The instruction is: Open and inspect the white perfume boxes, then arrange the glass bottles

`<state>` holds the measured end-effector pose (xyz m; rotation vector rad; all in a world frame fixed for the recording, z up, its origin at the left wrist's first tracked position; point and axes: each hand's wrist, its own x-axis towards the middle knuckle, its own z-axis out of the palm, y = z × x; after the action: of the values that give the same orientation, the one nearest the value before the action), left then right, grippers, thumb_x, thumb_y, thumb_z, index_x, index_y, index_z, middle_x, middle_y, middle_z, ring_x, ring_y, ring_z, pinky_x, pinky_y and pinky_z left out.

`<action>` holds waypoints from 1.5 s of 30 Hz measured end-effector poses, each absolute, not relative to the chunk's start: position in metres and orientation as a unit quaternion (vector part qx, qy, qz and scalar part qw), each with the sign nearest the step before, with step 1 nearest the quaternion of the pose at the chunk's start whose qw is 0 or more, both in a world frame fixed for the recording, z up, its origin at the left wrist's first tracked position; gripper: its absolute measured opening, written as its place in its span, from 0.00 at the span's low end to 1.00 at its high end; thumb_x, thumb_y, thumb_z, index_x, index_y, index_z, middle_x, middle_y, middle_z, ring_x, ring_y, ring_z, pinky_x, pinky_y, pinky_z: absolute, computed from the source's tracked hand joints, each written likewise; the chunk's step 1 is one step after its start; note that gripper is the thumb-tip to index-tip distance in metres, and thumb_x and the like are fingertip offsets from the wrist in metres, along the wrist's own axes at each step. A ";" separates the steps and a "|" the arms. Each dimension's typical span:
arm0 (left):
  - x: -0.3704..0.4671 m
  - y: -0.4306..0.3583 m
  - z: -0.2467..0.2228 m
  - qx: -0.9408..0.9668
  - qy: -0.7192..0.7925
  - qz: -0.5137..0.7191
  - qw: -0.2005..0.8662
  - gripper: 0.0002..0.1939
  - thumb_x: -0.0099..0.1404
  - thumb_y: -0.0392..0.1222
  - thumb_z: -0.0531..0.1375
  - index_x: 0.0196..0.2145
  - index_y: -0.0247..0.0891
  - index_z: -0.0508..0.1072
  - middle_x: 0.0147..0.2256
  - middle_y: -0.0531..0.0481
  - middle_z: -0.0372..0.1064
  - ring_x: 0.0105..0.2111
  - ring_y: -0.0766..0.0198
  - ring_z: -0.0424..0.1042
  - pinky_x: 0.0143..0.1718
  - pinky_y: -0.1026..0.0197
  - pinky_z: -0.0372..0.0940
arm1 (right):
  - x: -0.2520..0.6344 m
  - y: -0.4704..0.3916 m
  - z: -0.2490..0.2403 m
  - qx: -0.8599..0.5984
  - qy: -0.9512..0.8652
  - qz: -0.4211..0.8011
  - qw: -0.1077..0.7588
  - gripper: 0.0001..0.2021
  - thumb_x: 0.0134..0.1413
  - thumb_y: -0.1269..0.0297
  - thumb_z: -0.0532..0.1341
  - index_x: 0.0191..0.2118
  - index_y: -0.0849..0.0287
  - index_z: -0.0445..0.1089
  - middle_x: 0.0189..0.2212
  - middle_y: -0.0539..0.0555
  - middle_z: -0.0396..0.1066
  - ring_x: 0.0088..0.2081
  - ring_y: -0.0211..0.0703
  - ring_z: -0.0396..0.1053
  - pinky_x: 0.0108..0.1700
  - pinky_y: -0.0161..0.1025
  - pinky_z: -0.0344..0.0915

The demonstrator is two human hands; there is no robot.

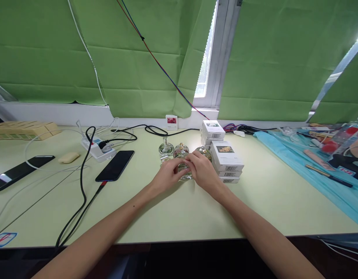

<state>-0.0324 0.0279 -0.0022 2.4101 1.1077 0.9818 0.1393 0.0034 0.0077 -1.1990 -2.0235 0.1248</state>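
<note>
My left hand (169, 172) and my right hand (202, 170) meet over a small clear glass bottle (186, 175) on the table. The fingers of both are closed round its top, which they hide. Just behind stands a round glass bottle (181, 149) with a gold-coloured top. A further glass bottle (166, 147) is to the left, with a small shiny piece (164, 158) in front of it. Beyond my right hand, another glass bottle (204, 152) is partly covered. White boxes (226, 157) with a picture on the lid are stacked beside my right hand.
A second box stack (213, 130) stands behind the first. A small white box (171, 122) leans at the back wall. Left are a black phone (115, 166) on a cable, a power strip (99, 150) and another phone (19, 172). Blue cloth (309, 170) with clutter covers the right.
</note>
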 end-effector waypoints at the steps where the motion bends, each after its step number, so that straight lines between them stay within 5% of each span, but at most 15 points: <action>1: -0.032 0.028 -0.003 0.842 0.387 0.343 0.155 0.07 0.67 0.43 0.61 0.38 0.38 0.77 0.27 0.55 0.71 0.22 0.69 0.61 0.28 0.64 0.57 | 0.139 0.004 0.008 -0.471 -0.794 0.046 0.382 0.09 0.69 0.71 0.52 0.35 0.57 0.65 0.35 0.53 0.65 0.32 0.41 0.63 0.34 0.36 0.60; 45: -0.033 0.031 -0.008 0.844 0.391 0.337 0.144 0.10 0.68 0.46 0.60 0.39 0.38 0.78 0.25 0.55 0.67 0.23 0.68 0.60 0.28 0.64 0.56 | 0.138 0.005 0.011 -0.472 -0.797 0.052 0.373 0.12 0.66 0.74 0.52 0.30 0.57 0.61 0.32 0.51 0.64 0.29 0.39 0.60 0.32 0.35 0.55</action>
<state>-0.0335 0.0310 -0.0077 2.4342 1.1271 0.9730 0.1382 0.0055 0.0106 -1.2096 -2.0412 0.1344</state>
